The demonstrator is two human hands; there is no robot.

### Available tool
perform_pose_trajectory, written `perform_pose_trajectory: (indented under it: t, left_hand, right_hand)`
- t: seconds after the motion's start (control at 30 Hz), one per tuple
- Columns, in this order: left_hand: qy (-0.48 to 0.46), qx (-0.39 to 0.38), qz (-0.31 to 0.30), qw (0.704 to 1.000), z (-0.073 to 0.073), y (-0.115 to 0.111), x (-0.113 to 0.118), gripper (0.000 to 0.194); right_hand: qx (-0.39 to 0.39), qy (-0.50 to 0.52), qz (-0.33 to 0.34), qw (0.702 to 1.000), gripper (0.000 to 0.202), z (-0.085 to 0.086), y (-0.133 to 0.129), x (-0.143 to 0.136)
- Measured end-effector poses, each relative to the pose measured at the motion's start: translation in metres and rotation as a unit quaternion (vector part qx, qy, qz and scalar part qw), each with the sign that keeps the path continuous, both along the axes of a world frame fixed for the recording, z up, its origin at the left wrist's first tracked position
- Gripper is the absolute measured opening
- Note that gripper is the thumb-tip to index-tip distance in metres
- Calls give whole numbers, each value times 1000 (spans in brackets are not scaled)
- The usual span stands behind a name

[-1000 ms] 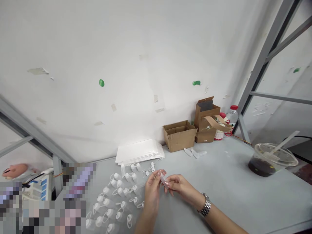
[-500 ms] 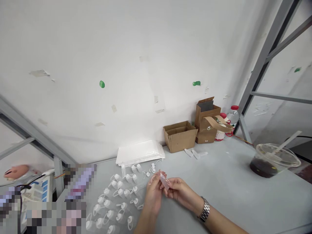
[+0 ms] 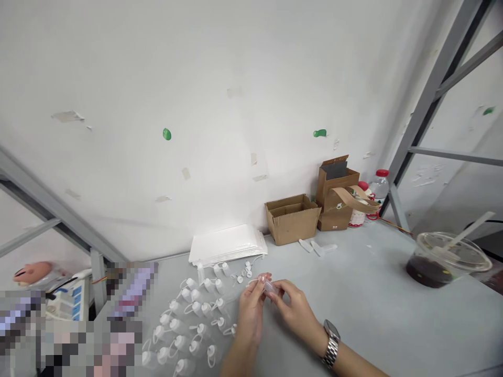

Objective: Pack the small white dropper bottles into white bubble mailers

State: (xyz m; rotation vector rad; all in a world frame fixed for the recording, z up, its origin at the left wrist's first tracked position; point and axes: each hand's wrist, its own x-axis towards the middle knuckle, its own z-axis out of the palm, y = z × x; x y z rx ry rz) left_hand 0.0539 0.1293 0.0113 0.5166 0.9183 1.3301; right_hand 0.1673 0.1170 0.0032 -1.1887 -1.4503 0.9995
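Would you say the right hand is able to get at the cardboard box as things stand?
Probably yes: nothing appears to stand between the right hand and the cardboard box, though that hand is busy with a small translucent tube.

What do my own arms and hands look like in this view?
Both forearms show no sleeves, and neither hand is gloved. The right wrist wears a silver metal link-band watch; the left wrist shows nothing worn.

head-worn view, facing forward and down (one camera), wall beyond table (image 3: 377,314)
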Motion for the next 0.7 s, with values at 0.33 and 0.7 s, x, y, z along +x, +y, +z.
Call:
perform_pose_trajectory:
  t: [0.33,0.7]
  left_hand:
    - [-29,-1,-78,997,9,-3,-2,28]
    - [-12,-17,10,1000,-4,0,1,30]
  right_hand:
    - [-212,340,234,886,34,2,11,3]
    - [-40,34,5,999,17,-3,1,-5]
